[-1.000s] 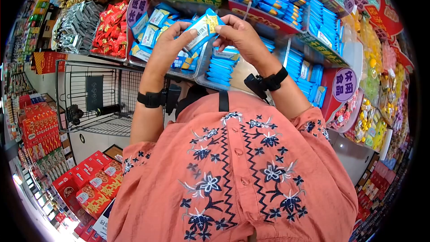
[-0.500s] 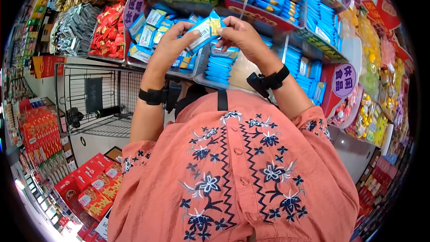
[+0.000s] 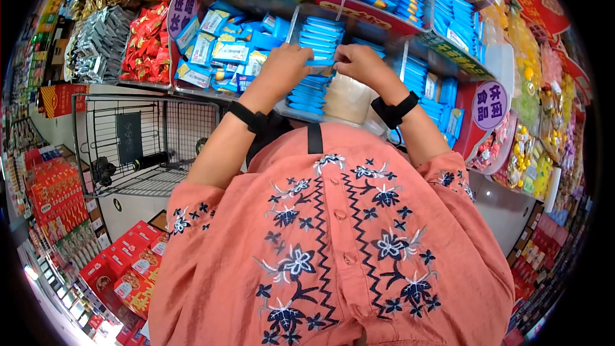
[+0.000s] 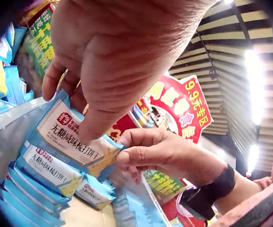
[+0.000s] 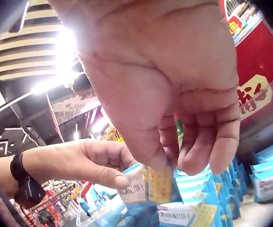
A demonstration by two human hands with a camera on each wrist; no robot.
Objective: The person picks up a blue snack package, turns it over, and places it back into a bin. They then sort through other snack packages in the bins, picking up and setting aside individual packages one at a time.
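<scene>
Both hands hold one blue biscuit packet (image 4: pixel 65 130) with a white label and a yellow cracker picture at one end. My left hand (image 3: pixel 284 69) grips one end, its thumb across the label. At the cracker-picture end, my right hand (image 3: pixel 365 66) pinches the corner between thumb and fingers. The packet sits close over a stack of similar blue packets (image 4: pixel 37 189) in a clear bin. In the head view the hands hide part of it; the right wrist view shows the packet (image 5: pixel 141 185) between both thumbs.
Left of the hands is a bin of loose blue packets (image 3: pixel 221 51), then red packets (image 3: pixel 147 41). A wire shopping cart (image 3: pixel 138 134) stands at the left. Clear bin walls separate the stacks. More stacked blue packets (image 3: pixel 416 83) lie to the right.
Both hands have moved with the packet from beside the loose-packet bin to over the stacked packets, rightward and lower. The packet was tilted upward before and now lies flatter.
</scene>
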